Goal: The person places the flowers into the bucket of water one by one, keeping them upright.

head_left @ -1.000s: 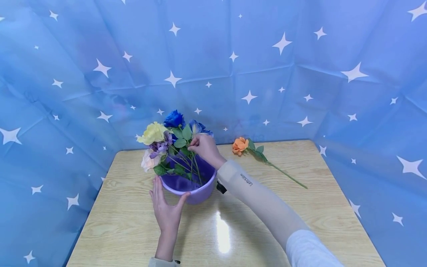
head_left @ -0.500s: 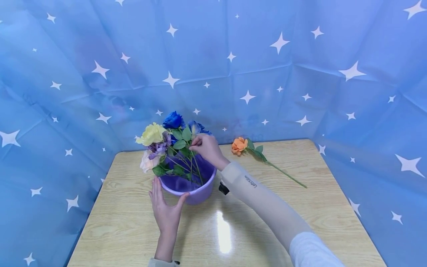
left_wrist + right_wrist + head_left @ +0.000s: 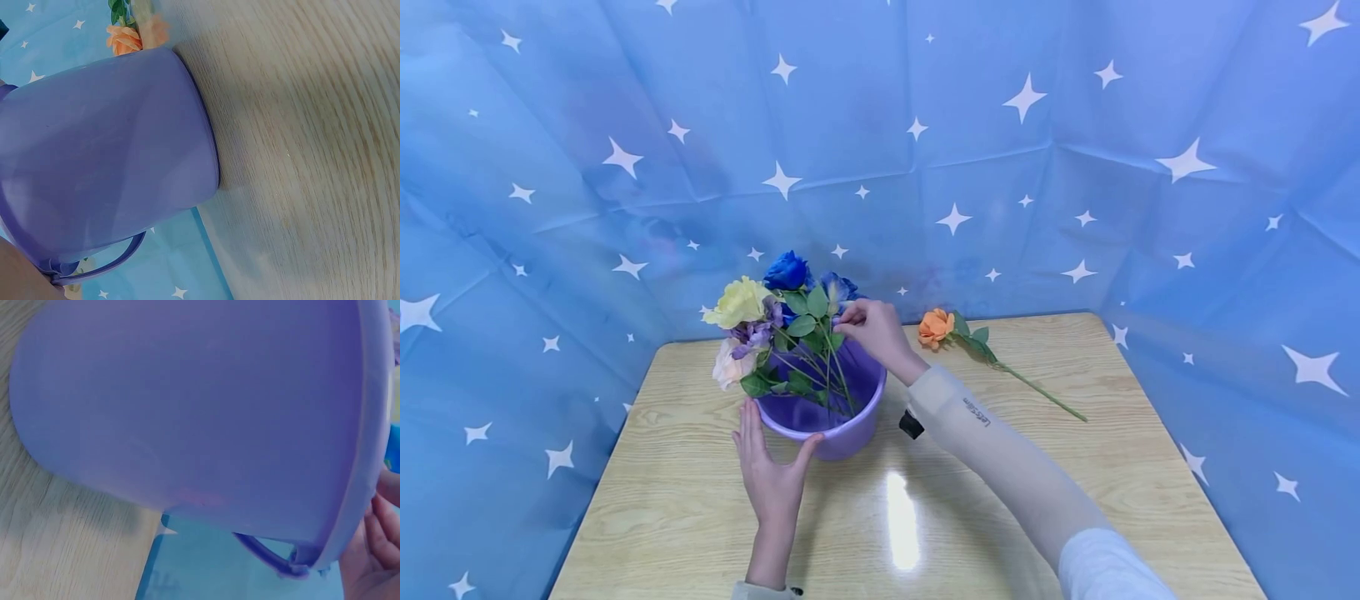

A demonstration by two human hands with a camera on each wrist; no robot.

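Note:
A purple bucket (image 3: pixel 850 437) stands on the wooden table, holding several flowers with green stems and leaves. Among them are a yellow bloom (image 3: pixel 739 303), a pale pink one (image 3: pixel 734 364), a purple one (image 3: pixel 752 335) and a blue rose (image 3: pixel 787 271). My left hand (image 3: pixel 771 483) rests against the bucket's near left side, fingers straight and thumb spread along the front rim. At the far right, my right hand (image 3: pixel 880 337) pinches the bucket's rim beside the stems. In the right wrist view its curled fingers (image 3: pixel 378 537) show at the rim, near the handle (image 3: pixel 269 556).
An orange flower (image 3: pixel 936 328) with a long green stem lies on the table (image 3: pixel 1037 483) right of the bucket. A blue cloth backdrop (image 3: pixel 880 108) with white stars hangs behind and at both sides. Light glares off the tabletop in front.
My right hand has shifted slightly right, away from the leaves, and a bit of purple now shows at its fingertips. My left hand and the flowers stay nearly as they were.

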